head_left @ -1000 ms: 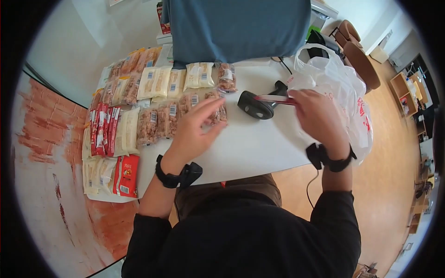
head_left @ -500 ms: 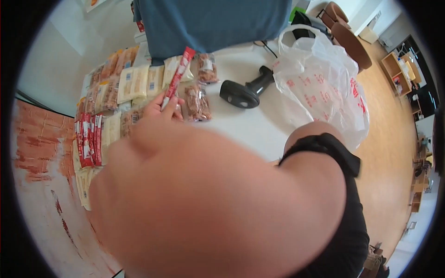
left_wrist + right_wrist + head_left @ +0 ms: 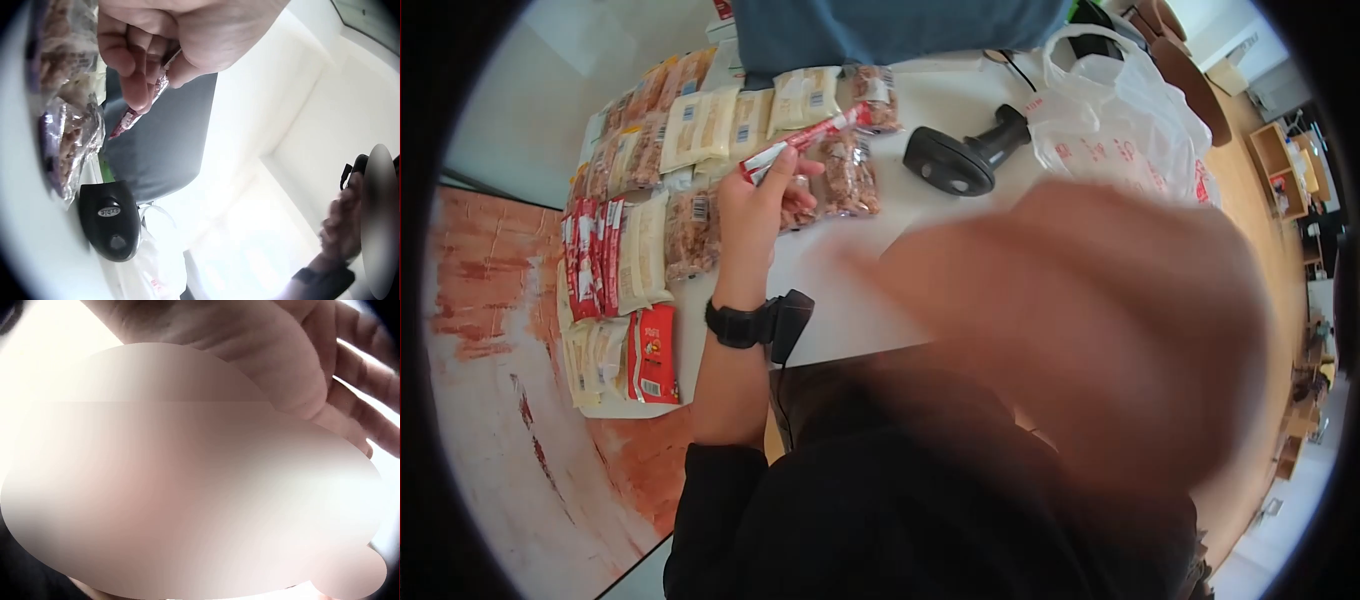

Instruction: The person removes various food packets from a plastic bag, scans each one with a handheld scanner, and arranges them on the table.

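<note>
In the head view my left hand [image 3: 757,205] pinches a slim red-and-white stick packet [image 3: 805,140] between thumb and fingers, above the rows of snack bags. The left wrist view shows the packet [image 3: 132,119] poking out past the curled fingers. My right hand [image 3: 1060,290] is raised close to the head camera, large and blurred. Its fingers [image 3: 362,369] look spread and hold nothing in the right wrist view, where a blur covers much of the picture. A black handheld scanner [image 3: 960,158] lies on the white table [image 3: 880,250], to the right of the left hand.
Bags of brown shredded food [image 3: 850,180] and cream-coloured packs [image 3: 700,125] line the table's left side. More red sticks [image 3: 590,260] and a red pouch [image 3: 652,350] lie nearer. A white plastic bag [image 3: 1120,130] stands at right, and blue-grey cloth [image 3: 890,30] hangs behind.
The red stick packet has passed from my right hand to my left, and has since tilted from steep to flatter. My right hand has risen from beside the scanner to near the head camera.
</note>
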The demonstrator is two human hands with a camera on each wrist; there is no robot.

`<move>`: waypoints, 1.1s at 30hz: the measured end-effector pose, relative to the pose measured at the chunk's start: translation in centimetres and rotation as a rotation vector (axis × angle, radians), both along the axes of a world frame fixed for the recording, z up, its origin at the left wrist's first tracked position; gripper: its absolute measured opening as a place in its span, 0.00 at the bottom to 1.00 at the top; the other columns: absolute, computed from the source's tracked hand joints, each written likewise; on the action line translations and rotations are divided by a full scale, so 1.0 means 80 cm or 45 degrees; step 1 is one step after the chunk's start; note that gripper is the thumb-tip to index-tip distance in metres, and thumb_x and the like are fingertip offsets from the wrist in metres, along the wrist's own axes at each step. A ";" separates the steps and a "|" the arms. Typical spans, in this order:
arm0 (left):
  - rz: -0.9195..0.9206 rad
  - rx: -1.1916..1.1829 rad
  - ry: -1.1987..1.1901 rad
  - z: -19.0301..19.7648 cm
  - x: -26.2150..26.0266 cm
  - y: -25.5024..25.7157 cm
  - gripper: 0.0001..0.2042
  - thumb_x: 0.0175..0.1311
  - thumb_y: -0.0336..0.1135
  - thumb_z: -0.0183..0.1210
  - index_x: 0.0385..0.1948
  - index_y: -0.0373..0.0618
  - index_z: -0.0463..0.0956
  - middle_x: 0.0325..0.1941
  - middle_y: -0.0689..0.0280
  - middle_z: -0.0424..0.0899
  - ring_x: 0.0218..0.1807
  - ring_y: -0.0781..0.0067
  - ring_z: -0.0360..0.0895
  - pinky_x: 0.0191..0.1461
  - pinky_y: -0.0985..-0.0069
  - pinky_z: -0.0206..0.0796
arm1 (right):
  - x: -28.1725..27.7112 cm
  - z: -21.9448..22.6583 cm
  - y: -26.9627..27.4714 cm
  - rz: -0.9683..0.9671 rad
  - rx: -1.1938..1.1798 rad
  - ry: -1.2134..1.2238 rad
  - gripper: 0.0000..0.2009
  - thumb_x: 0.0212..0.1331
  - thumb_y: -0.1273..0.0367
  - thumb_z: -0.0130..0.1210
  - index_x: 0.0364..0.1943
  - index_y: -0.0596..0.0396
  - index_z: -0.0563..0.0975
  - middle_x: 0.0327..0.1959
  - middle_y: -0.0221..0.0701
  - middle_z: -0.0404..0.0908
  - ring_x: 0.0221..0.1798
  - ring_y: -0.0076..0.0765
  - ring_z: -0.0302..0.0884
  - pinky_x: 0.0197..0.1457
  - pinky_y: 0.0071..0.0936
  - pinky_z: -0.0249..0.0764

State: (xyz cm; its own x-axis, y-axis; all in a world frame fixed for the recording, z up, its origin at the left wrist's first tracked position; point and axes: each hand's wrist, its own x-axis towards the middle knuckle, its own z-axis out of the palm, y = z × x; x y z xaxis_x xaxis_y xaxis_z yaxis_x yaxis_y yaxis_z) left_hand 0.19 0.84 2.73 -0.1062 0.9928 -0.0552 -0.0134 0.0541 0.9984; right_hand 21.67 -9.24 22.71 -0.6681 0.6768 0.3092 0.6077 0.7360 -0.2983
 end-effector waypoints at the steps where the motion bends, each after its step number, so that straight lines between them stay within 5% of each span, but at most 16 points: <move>1: -0.013 0.037 -0.049 -0.003 -0.002 0.001 0.16 0.65 0.43 0.52 0.36 0.36 0.77 0.31 0.63 0.83 0.21 0.85 0.73 0.19 0.89 0.57 | 0.011 -0.021 0.020 -0.174 0.000 -0.018 0.16 0.48 0.78 0.51 0.44 0.55 0.76 0.34 0.36 0.80 0.31 0.44 0.76 0.35 0.32 0.72; 4: 0.021 0.085 -0.104 -0.006 -0.002 0.003 0.16 0.67 0.43 0.48 0.38 0.37 0.76 0.33 0.62 0.82 0.25 0.83 0.74 0.25 0.87 0.63 | 0.052 -0.130 0.102 -0.453 0.037 -0.068 0.17 0.47 0.78 0.47 0.44 0.55 0.75 0.36 0.44 0.78 0.45 0.51 0.72 0.46 0.40 0.69; 9: 0.049 0.039 -0.393 -0.011 -0.010 0.008 0.16 0.67 0.42 0.47 0.43 0.37 0.73 0.38 0.60 0.82 0.33 0.81 0.76 0.32 0.86 0.67 | 0.101 -0.241 0.166 -0.584 -0.100 -0.151 0.25 0.42 0.82 0.49 0.49 0.49 0.74 0.48 0.32 0.75 0.58 0.42 0.65 0.56 0.43 0.63; 14: -0.029 -0.001 -0.565 -0.006 -0.015 0.008 0.15 0.64 0.36 0.49 0.48 0.37 0.72 0.40 0.58 0.82 0.34 0.79 0.78 0.35 0.85 0.68 | 0.090 -0.242 0.168 -0.548 -0.167 -0.130 0.29 0.37 0.85 0.50 0.49 0.47 0.75 0.48 0.28 0.75 0.59 0.39 0.64 0.60 0.46 0.58; 18: -0.021 0.015 -0.529 -0.006 -0.012 0.008 0.14 0.62 0.30 0.53 0.48 0.38 0.73 0.38 0.59 0.82 0.33 0.79 0.77 0.34 0.85 0.69 | 0.081 -0.236 0.173 -0.507 -0.229 -0.091 0.25 0.39 0.85 0.50 0.46 0.48 0.76 0.43 0.28 0.75 0.57 0.38 0.65 0.61 0.58 0.52; 30: 0.193 0.452 -0.753 0.008 -0.006 0.002 0.14 0.58 0.31 0.61 0.44 0.36 0.74 0.33 0.64 0.80 0.25 0.81 0.74 0.27 0.86 0.66 | 0.052 -0.220 0.170 -0.341 0.187 0.391 0.14 0.43 0.75 0.58 0.37 0.47 0.77 0.37 0.23 0.75 0.50 0.36 0.69 0.59 0.71 0.45; 33: 0.273 0.371 -0.782 0.011 -0.006 0.001 0.12 0.58 0.31 0.60 0.43 0.37 0.75 0.32 0.65 0.81 0.27 0.79 0.76 0.28 0.85 0.68 | 0.053 -0.225 0.171 -0.506 0.240 0.216 0.14 0.43 0.74 0.59 0.37 0.46 0.77 0.37 0.23 0.76 0.53 0.35 0.70 0.59 0.72 0.42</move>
State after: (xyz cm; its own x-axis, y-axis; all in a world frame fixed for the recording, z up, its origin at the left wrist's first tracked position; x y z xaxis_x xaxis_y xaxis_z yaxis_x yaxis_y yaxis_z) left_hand -0.31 0.89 3.63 -0.3359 0.9369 0.0968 -0.5588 -0.2809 0.7803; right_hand 25.90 4.45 4.74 -0.2983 0.7913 0.5338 0.8075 0.5074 -0.3009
